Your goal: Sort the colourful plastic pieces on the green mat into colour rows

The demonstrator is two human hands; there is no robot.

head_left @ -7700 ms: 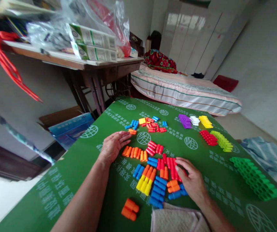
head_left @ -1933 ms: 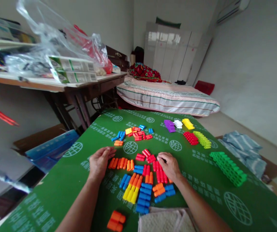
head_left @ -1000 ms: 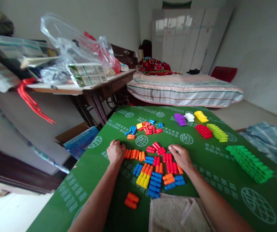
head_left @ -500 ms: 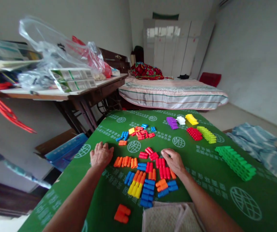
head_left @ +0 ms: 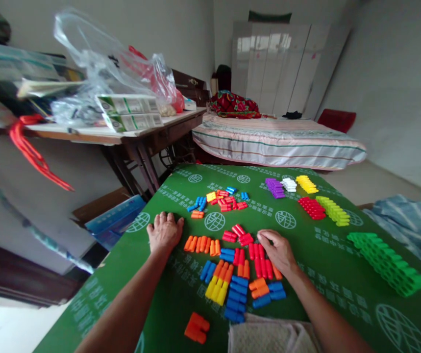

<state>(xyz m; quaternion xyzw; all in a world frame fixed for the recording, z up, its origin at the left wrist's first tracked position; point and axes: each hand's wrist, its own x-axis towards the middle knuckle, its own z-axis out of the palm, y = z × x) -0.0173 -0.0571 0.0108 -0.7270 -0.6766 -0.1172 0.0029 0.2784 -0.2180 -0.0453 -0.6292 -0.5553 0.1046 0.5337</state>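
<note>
Green printed table cover (head_left: 316, 255) carries everything; since a moment ago the left hand (head_left: 164, 233) flattened, fingers spread, beside the orange plastic pegs (head_left: 202, 244), while the right hand (head_left: 278, 252), fingers narrow, rests on the red plastic pegs (head_left: 260, 255).

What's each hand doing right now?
Left hand: open, flat on the green mat, holding nothing, beside the orange blocks.
Right hand: resting on the red blocks; whether it grips one cannot be told.

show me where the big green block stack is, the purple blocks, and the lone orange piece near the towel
green block stack (head_left: 386, 262), head view, middle of its top face.
purple blocks (head_left: 275, 188), head view, centre of the pile.
orange piece (head_left: 196, 328), head view, middle of its body, left of the towel (head_left: 269, 338).
</note>
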